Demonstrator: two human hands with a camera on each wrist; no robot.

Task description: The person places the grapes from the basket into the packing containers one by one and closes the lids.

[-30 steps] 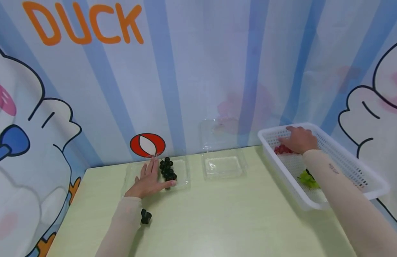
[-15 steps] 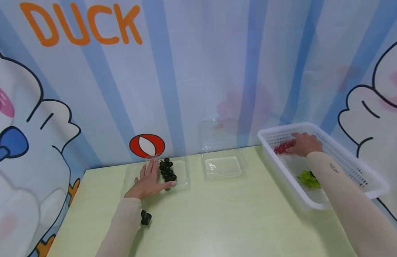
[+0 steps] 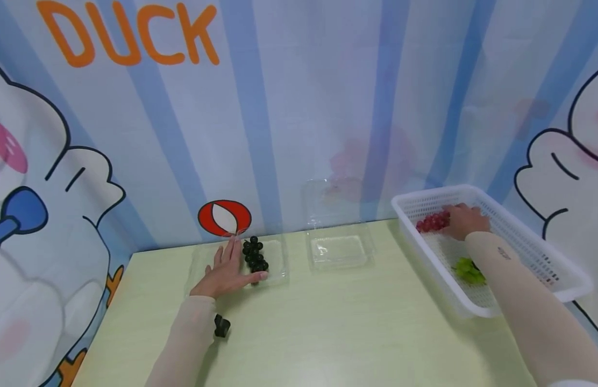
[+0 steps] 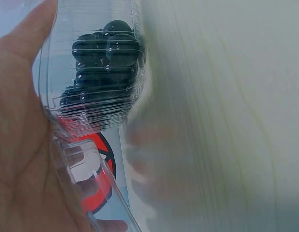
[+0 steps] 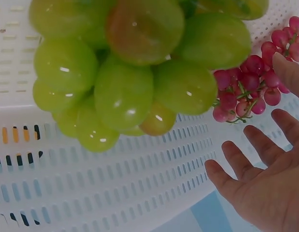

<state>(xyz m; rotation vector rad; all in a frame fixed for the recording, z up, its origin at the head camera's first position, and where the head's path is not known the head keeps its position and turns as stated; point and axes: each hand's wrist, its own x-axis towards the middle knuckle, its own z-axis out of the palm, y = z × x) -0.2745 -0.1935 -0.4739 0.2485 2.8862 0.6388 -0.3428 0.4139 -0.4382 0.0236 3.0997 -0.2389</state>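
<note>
right hand (image 3: 465, 221), fingers parted, is beside red grapes (image 3: 433, 221) in the far end of the right-side basket (image 3: 570, 293); cupping them underneath seems gentlest. left hand (image 3: 223, 274), fingers straight, touches the clear box (image 3: 278, 255) of dark grapes (image 3: 255, 255).

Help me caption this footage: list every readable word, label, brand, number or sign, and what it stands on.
"DUCK": orange capitals on the striped backdrop.
Dark mark on the right sleeve: too small and blurred to read.
I can make out no other text.
</note>
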